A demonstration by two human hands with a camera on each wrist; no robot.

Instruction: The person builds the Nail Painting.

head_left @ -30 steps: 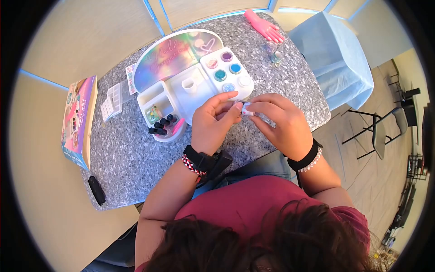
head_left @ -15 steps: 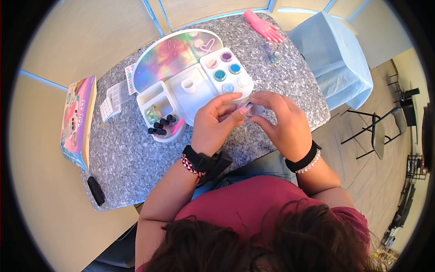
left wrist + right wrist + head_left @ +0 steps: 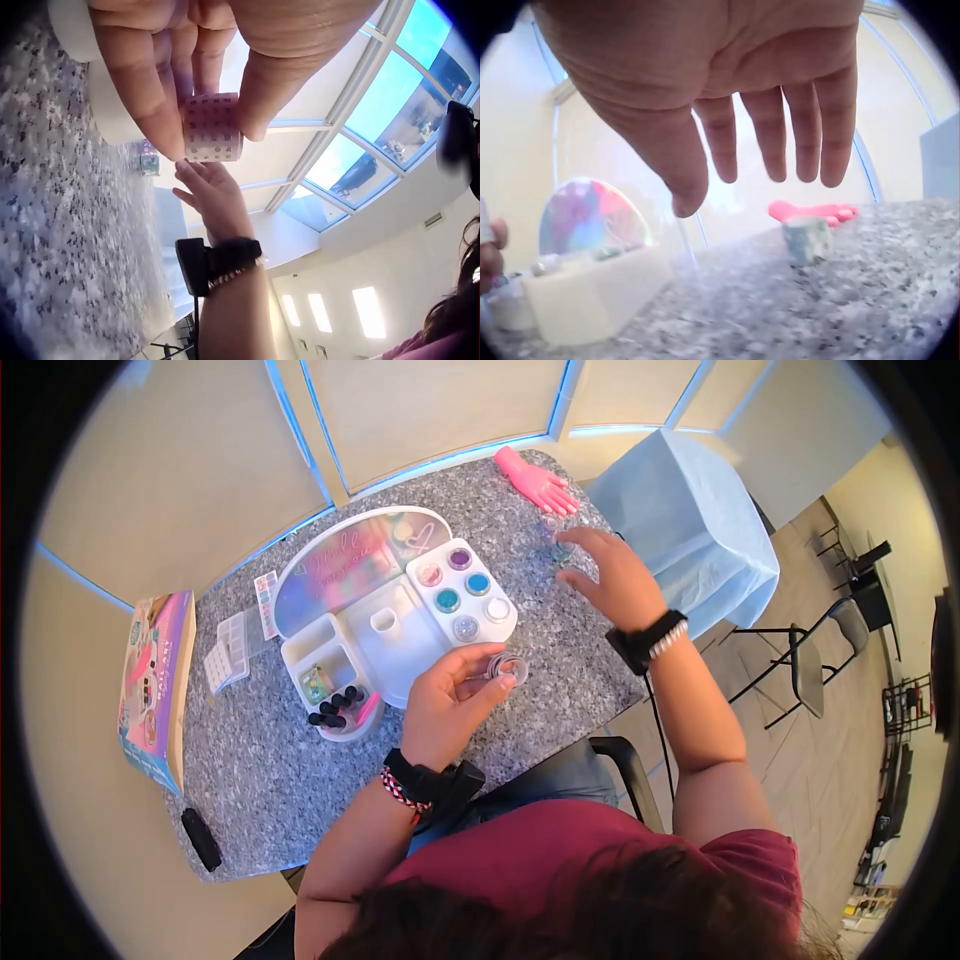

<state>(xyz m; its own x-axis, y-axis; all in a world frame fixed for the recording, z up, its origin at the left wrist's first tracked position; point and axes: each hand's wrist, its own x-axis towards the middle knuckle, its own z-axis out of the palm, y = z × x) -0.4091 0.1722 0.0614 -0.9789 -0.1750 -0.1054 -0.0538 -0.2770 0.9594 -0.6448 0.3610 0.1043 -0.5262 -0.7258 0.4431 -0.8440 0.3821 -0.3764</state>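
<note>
My left hand (image 3: 447,707) pinches a small roll of clear printed film (image 3: 212,129) between thumb and fingers, above the table near the front of the white nail-art station (image 3: 400,645). Rows of tiny dark marks show on the roll in the left wrist view. My right hand (image 3: 622,592) is stretched out over the back right of the table, its fingers spread and holding nothing. Beyond and below those fingers a pale green and white roll (image 3: 808,241) stands on the table, in front of a pink model hand (image 3: 538,482).
Pots of coloured glitter (image 3: 448,600) sit in the station's right side, dark-capped bottles (image 3: 330,712) at its left. Further left are a clear compartment case (image 3: 237,643), a colourful box (image 3: 158,685) and a black object (image 3: 201,839). A blue-covered stand (image 3: 690,525) adjoins the table's right side.
My right hand has left the roll it was handling together with the left hand and reached away to the back right. The left hand keeps the roll. The head view has shifted.
</note>
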